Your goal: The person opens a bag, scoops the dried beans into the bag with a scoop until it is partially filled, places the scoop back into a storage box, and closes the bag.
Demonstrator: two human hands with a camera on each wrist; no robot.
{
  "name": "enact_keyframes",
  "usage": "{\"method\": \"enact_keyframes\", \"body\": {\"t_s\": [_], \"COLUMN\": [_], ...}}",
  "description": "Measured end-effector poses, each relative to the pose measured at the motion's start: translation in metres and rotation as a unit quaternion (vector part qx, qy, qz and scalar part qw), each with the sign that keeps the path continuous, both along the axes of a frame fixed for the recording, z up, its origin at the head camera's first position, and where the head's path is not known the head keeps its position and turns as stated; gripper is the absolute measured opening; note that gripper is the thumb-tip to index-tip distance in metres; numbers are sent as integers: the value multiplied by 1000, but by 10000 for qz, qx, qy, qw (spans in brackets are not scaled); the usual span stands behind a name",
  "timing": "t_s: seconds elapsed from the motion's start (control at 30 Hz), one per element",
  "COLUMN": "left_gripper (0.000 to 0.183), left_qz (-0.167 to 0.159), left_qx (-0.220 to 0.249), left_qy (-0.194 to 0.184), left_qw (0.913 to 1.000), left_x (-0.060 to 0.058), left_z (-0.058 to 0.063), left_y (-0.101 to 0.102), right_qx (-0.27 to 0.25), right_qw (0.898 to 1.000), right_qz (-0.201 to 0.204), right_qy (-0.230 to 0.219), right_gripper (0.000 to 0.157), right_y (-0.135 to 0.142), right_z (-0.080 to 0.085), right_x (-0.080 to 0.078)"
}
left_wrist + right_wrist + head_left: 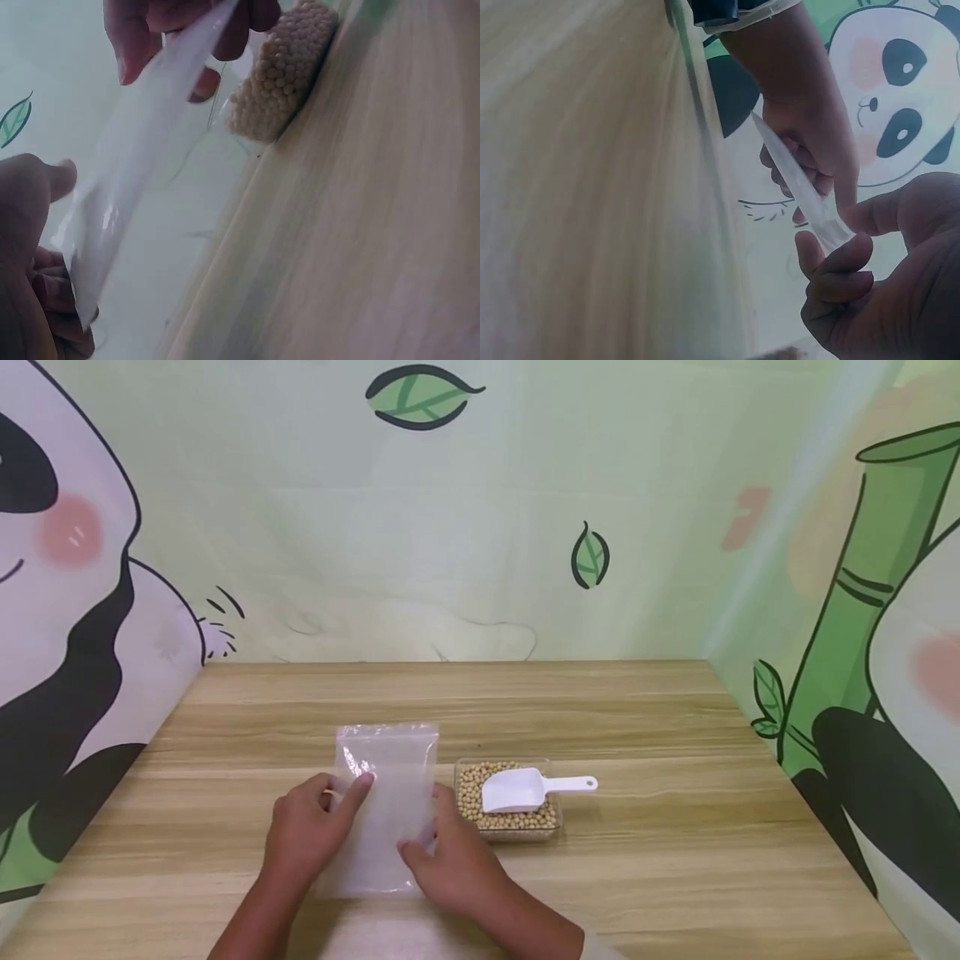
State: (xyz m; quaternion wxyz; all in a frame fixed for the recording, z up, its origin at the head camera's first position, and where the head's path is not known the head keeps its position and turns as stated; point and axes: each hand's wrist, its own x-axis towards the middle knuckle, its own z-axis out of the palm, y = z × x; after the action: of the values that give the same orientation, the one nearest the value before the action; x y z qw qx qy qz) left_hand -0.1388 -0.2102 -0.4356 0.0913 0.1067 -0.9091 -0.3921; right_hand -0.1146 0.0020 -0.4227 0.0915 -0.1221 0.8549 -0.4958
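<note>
A clear plastic zip bag [386,827] stands raised between both hands, its zip edge at the top. The left hand [303,827] pinches its left side, thumb on the front face and the other fingers behind. On the right side the right hand [457,852] holds the bag between thumb and fingers. The left wrist view shows the bag [124,172] nearly edge-on, slightly bulged. Just right of the right hand sits a clear box [517,835] of soybeans [471,793]. A white plastic scoop [517,791] lies on the beans, handle pointing right.
The wooden table [637,718] runs back to a fabric backdrop [480,527] printed with pandas, bamboo and leaves. Printed side panels flank the table on the left and right. The scoop's handle sticks out past the box's right rim.
</note>
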Motion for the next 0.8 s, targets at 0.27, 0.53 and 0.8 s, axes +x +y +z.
{"method": "enact_keyframes", "body": {"t_s": [0.27,0.53,0.8], "left_gripper": [37,16,13], "left_qz": [-542,-1132,-1522], "left_qx": [515,570,792], "left_qy": [451,1156,1395], "left_qw": [9962,9852,9752], "left_x": [9,8,12], "left_z": [2,-10,-20], "left_y": [15,26,43], "right_qx": [-572,-1448,-1319], "right_qw": [9980,9875,9898], "right_qz": [48,298,527], "right_qy": [-261,-546,-109], "right_gripper": [73,52,26], "right_y": [24,49,71], "right_z": [11,14,17], "right_x": [1,5,12]}}
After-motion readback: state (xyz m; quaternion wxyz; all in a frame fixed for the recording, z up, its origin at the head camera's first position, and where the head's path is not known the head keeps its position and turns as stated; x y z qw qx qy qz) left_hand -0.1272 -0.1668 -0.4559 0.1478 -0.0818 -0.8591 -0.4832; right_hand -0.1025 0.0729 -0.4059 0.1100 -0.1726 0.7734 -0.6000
